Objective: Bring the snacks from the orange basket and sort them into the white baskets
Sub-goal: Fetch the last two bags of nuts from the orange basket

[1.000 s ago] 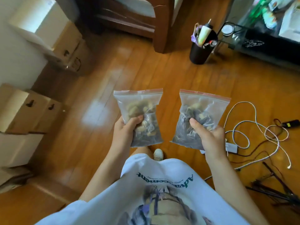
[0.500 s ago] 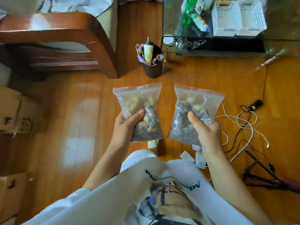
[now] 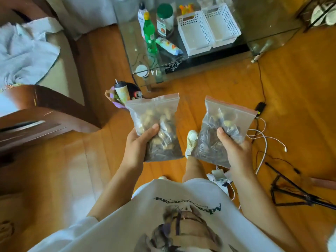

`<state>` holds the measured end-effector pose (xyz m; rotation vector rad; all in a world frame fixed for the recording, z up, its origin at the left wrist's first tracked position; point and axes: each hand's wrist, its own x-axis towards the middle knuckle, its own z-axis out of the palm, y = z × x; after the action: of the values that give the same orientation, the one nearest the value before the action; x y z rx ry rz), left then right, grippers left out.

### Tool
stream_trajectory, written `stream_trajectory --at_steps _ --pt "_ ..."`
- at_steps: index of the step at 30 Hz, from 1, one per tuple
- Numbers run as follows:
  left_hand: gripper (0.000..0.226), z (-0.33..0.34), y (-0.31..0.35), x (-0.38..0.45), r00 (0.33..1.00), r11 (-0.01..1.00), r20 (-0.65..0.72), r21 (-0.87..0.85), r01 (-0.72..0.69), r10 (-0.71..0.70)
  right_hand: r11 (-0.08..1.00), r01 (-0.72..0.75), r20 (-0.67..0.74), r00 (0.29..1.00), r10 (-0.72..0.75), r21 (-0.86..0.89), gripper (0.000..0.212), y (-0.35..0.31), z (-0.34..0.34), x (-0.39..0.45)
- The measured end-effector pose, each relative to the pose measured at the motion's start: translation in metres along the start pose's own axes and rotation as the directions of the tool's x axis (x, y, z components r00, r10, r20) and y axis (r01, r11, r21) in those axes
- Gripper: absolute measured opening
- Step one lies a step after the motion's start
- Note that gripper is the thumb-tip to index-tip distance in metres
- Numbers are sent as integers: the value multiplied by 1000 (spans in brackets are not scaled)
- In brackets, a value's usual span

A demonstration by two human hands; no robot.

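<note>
We hold one clear zip bag in each of our hands, above the wooden floor (image 3: 227, 82) and in front of our white printed shirt (image 3: 181, 215).

Left hand (image 3: 138, 148): closed around the lower half of the left snack bag (image 3: 156, 122). The thumb presses across the front face of the bag; the fingers wrap behind it and are out of sight. The bag stands upright, with its red-edged seal at the top. It contains pale, rounded pieces over a darker layer at the bottom.

Right hand (image 3: 236, 151): closed around the lower right part of the right snack bag (image 3: 223, 128). The thumb lies on the front face; the fingers are hidden behind. This bag tilts slightly, with its red-edged seal uppermost. Its contents are mostly dark, with a few pale pieces near the top. What the pieces are cannot be told.

The two bags are apart, with a shoe (image 3: 191, 140) showing on the floor between them.

Two white baskets (image 3: 209, 28) stand side by side, touching, on the glass bench (image 3: 269, 20) ahead of us. Both have perforated walls. A green bottle (image 3: 150, 35) and a green-capped jar (image 3: 164, 19) stand to their left on the same bench.
</note>
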<state>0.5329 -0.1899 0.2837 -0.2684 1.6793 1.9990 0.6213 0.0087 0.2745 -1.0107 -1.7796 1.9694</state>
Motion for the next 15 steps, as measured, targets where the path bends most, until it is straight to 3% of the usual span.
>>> stream_trajectory --at_steps 5,15 --pt "20 66 27 87 1000 1000 22 8 20 -20 998 29 -20 999 -28 55 29 -28 -8 101" --pt "12 192 85 219 1000 1000 27 -26 -3 4 995 96 14 995 -96 7 32 -104 -34 281"
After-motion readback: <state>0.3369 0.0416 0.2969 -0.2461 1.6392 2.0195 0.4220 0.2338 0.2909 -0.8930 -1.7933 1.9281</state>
